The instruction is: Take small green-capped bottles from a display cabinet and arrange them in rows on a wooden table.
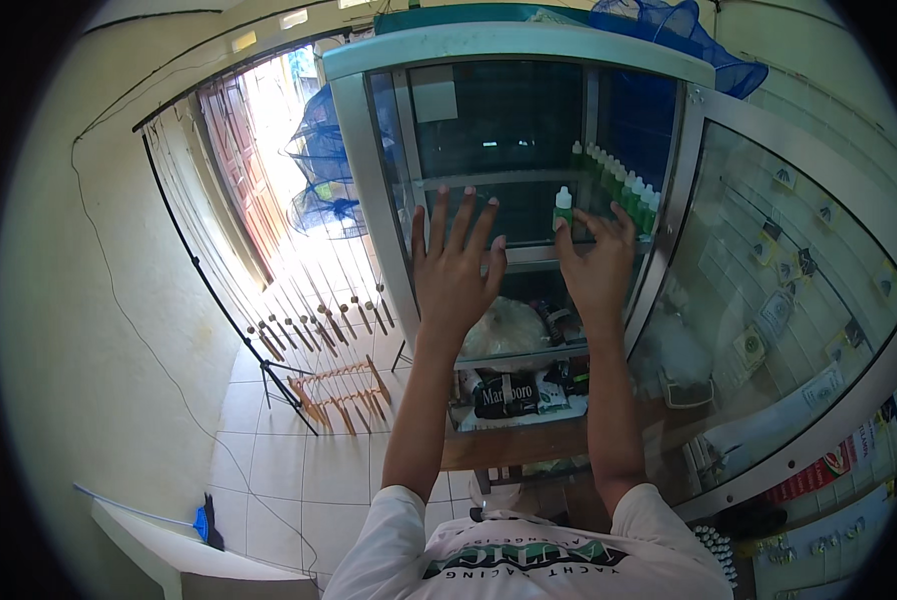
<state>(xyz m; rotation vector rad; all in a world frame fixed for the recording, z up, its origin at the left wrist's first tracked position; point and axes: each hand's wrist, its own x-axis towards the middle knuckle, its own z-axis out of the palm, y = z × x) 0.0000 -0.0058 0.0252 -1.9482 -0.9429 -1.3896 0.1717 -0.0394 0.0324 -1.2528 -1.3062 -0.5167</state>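
Between the thumb and fingers of my right hand is a small green dropper bottle with a white cap, held upright. My left hand holds nothing; its fingers are spread, with the palm turned away from me at the front of a glass display cabinet. Whether its fingertips touch anything I cannot tell. A row of similar green bottles stands along the right side of an upper shelf, behind and beside my right hand.
The cabinet's glass door swings open at the right. Lower down sit a filled plastic bag and a black Marlboro packet. Blue netting hangs at the left, near a stand with strung wooden-handled items. A wooden rack stands on the tiled floor.
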